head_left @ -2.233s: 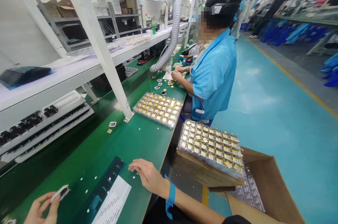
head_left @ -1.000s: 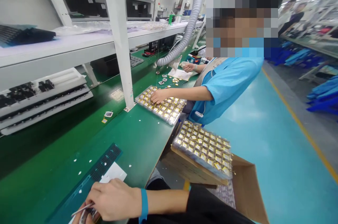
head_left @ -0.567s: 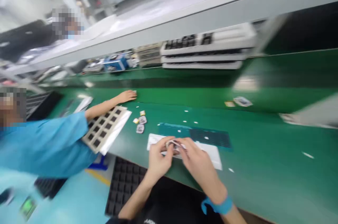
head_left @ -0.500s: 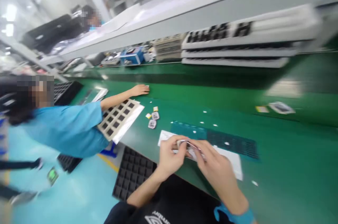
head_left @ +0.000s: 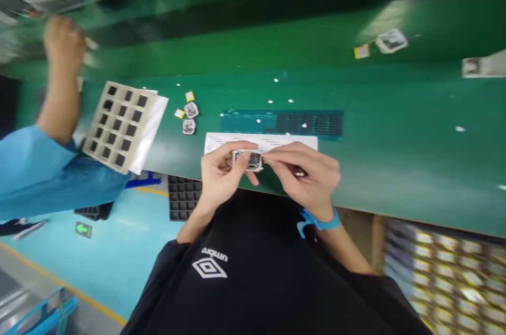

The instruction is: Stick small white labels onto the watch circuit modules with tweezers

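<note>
My left hand (head_left: 221, 170) is closed around a small white-rimmed electronic unit (head_left: 253, 161), with its dark inner parts facing up. The thumb presses on its face. At the unit's right edge the thumb and forefinger of my right hand (head_left: 306, 170) are pinched together; whatever is between them is too small to make out. Both hands are over the near edge of the bench, in front of a printed white sheet (head_left: 261, 140). Beyond the sheet lies a flat dark teal slotted piece (head_left: 284, 123).
Two similar units (head_left: 190, 126) and small yellow-edged squares (head_left: 190, 96) lie to the left. A compartment tray (head_left: 129, 106) is beside a co-worker's arm (head_left: 59, 98). Another unit (head_left: 391, 40) is at the back right. Many yellow-edged pieces (head_left: 446, 272) sit at lower right.
The view has tilted down and shifted over the bench. The unit in my left hand is now turned face up, and my right fingers have drawn to its edge. The co-worker's hand has shifted.
</note>
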Demonstrator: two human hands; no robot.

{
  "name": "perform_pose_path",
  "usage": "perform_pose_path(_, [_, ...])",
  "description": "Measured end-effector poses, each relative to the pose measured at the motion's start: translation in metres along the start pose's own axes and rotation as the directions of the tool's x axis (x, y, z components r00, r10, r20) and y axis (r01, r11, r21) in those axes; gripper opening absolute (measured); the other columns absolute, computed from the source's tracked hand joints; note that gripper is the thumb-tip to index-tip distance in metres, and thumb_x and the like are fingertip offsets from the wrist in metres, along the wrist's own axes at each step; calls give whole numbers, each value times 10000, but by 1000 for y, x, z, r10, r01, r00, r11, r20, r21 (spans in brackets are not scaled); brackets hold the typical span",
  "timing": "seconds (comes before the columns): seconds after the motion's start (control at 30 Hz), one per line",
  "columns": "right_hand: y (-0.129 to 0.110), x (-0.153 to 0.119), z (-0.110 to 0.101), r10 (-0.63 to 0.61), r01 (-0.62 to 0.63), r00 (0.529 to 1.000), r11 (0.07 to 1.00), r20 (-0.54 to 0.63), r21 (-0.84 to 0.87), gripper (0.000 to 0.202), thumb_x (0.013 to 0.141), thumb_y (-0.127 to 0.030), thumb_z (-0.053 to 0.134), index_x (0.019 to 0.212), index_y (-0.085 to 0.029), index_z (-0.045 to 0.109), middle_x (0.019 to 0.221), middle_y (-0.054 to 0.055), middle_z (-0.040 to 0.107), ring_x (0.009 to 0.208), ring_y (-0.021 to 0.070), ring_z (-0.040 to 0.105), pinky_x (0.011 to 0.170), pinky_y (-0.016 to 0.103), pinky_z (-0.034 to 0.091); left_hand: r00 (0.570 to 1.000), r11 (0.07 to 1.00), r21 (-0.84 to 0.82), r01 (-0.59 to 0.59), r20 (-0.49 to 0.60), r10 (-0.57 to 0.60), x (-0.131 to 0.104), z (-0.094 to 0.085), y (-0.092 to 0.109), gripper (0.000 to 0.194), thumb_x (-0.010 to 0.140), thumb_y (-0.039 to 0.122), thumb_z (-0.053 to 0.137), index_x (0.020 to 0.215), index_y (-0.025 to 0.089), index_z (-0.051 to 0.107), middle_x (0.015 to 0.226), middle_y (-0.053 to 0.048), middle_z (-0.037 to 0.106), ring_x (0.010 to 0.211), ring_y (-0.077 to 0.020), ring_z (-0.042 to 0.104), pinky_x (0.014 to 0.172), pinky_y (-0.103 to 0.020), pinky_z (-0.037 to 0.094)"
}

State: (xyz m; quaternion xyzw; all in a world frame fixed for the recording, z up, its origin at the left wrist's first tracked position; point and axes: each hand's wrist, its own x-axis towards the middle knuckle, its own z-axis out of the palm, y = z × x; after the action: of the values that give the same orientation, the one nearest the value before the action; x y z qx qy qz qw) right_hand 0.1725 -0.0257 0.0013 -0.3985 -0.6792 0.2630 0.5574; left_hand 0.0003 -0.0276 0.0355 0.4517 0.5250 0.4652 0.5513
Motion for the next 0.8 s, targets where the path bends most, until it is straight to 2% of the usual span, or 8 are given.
perform_pose_path(0.1, [-4,2,-8,231,-232,972,972,31,35,47,952,-199,756,939,-212,800,901,36,796,661,127,676,536,246,487,1000,999,52,-10,-9,10,1,5,0,270,946,422,765,1007,158,771,672,14,755,475,-112,711,489,-187,532])
perform_pose_path(0.2, [-7,3,-15,397,-403,914,913,80,68,81,947,-256,764,901,-196,793,905,41,786,601,105,601,475,229,388,999,991,127,-31,-15,33,2,11,-5,237,961,382,739,1030,159,780,636,24,735,489,-112,715,504,-186,540])
perform_pose_path(0.37, [0,2,-23,558,-575,811,815,173,67,158,927,-308,761,840,-179,733,702,-37,645,471,48,344,438,207,289,997,981,184,-55,61,44,7,16,-15,176,959,272,697,1052,151,787,820,-22,810,545,-107,746,560,-180,583])
perform_pose_path(0.43, [4,0,-26,595,-617,779,784,198,69,186,910,-316,777,805,-179,708,652,-55,588,465,43,319,429,198,266,995,983,179,-38,97,20,9,17,-17,178,953,266,695,1045,144,786,882,-37,822,556,-110,753,557,-181,587])
perform_pose_path(0.5, [6,-3,-28,613,-635,761,770,212,54,161,906,-313,788,835,-183,724,654,-57,589,461,43,318,425,197,263,994,984,177,-20,111,0,11,17,-18,189,959,271,685,1058,145,785,811,-22,807,559,-116,755,568,-186,596])
perform_pose_path(0.57, [8,-6,-30,592,-607,782,794,196,23,113,925,-300,781,887,-196,755,674,-51,621,459,50,350,428,204,278,993,987,163,-4,116,-16,11,17,-19,195,966,276,682,1075,148,781,754,-9,792,560,-121,756,577,-190,600])
perform_pose_path(0.73, [8,-11,-26,427,-422,903,902,43,-96,52,972,-260,755,940,-226,778,751,-21,696,610,120,597,539,243,453,983,994,88,67,167,-81,11,17,-20,172,958,253,703,1069,138,766,734,-6,776,545,-117,750,530,-171,560])
perform_pose_path(0.8, [8,-12,-22,377,-374,926,917,-5,-141,32,970,-236,757,944,-219,763,808,-9,721,630,125,611,531,252,454,971,992,63,113,202,-124,11,19,-21,182,936,276,738,1046,134,761,745,-7,768,537,-116,745,497,-168,539])
